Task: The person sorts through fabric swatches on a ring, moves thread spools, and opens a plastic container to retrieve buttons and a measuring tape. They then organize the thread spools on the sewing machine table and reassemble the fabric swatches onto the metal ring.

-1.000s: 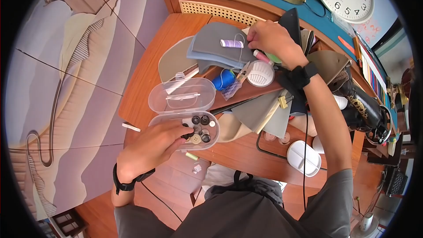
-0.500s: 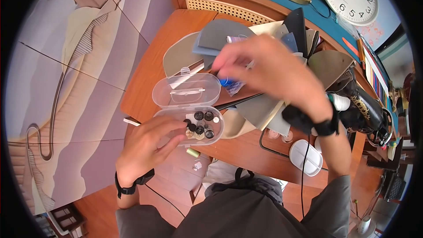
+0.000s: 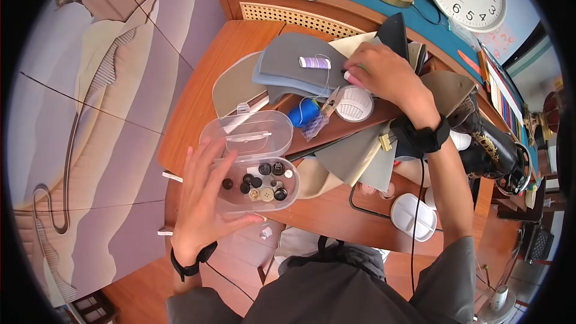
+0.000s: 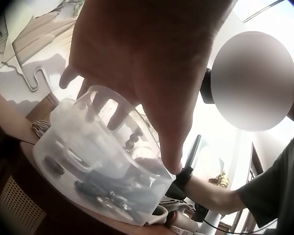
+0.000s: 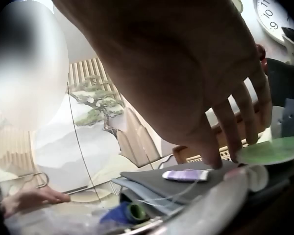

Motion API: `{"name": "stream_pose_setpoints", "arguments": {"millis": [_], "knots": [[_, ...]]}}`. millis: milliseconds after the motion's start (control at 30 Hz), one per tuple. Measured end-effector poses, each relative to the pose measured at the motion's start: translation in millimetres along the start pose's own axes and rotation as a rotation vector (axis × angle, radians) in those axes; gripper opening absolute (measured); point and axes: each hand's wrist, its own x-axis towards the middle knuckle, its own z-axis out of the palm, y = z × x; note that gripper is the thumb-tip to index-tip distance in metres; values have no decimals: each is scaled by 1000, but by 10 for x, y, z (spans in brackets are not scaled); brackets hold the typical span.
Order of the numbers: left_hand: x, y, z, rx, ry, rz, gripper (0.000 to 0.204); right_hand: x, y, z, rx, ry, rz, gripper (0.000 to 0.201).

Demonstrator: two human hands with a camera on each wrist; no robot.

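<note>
Here's the left hand (image 3: 199, 211), fingers straight and splayed at the left end of the clear box (image 3: 273, 206), gripping nothing, with dark and pale buttons (image 3: 264, 169) lying inside the box on the bench (image 3: 197, 111) and the lid (image 3: 276, 125) tipped back. Across the bench, the right hand (image 3: 389, 73) is bent down right at the pink spool (image 3: 353, 80), beside the purple spool (image 3: 315, 62) and just above the round white case (image 3: 354, 104); whether those fingers pinch anything, one cannot tell!
</note>
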Motion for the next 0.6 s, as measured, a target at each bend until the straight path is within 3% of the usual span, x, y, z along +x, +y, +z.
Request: {"name": "stream_pose_setpoints", "arguments": {"millis": [233,400,600], "knots": [[1,-35,54,-149,-13,-7,102,11,-54,-77,-194,12,126,15],[1,-57,53,-153,-25,22,98,124,-13,17,-214,40,10,9],[-19,-87,93,-186,-11,28,105,242,12,158,-304,-47,12,10]]}}
